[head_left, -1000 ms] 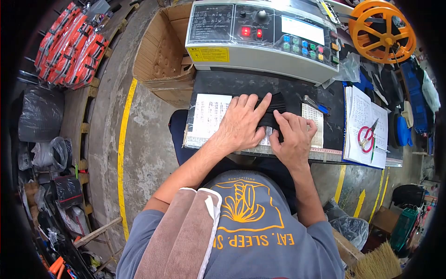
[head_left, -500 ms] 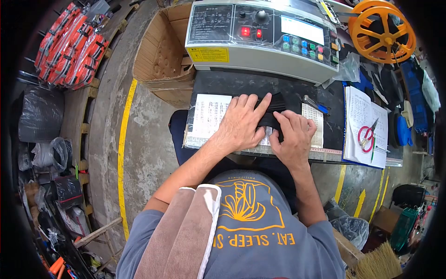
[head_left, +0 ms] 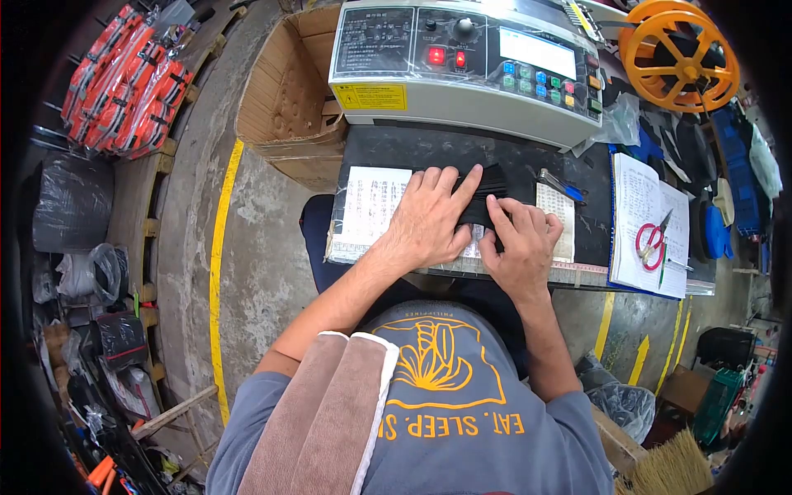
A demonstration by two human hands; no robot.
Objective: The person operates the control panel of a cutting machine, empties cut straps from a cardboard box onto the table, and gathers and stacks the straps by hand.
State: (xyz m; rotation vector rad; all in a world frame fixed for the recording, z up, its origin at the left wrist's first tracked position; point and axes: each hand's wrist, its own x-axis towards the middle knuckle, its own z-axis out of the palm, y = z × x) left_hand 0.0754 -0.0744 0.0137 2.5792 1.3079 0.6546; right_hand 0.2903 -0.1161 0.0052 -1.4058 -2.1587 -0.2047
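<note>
A bundle of black webbing strips point(head_left: 493, 183) lies on the black worktop, partly covered by my hands. My left hand point(head_left: 425, 219) rests over its left side, fingers stretched out and the index finger pointing across the strips. At the bundle's right side, my right hand point(head_left: 524, 241) has curled fingers, with the index fingertip on the strips and the thumb tucked below; the grip itself is partly hidden. Under and beside my left hand lies a written paper sheet point(head_left: 371, 202). Another paper point(head_left: 561, 219) sits right of my right hand.
A control machine point(head_left: 462, 74) stands behind the strips. Thread snips point(head_left: 563, 187) lie to the right, near an open notebook point(head_left: 631, 190) with red-handled scissors point(head_left: 652, 247) on it. A cardboard box point(head_left: 289, 99) is at the left, an orange reel point(head_left: 681, 58) at the back right.
My right index finger has shifted slightly up along the strips. My left hand stays in place.
</note>
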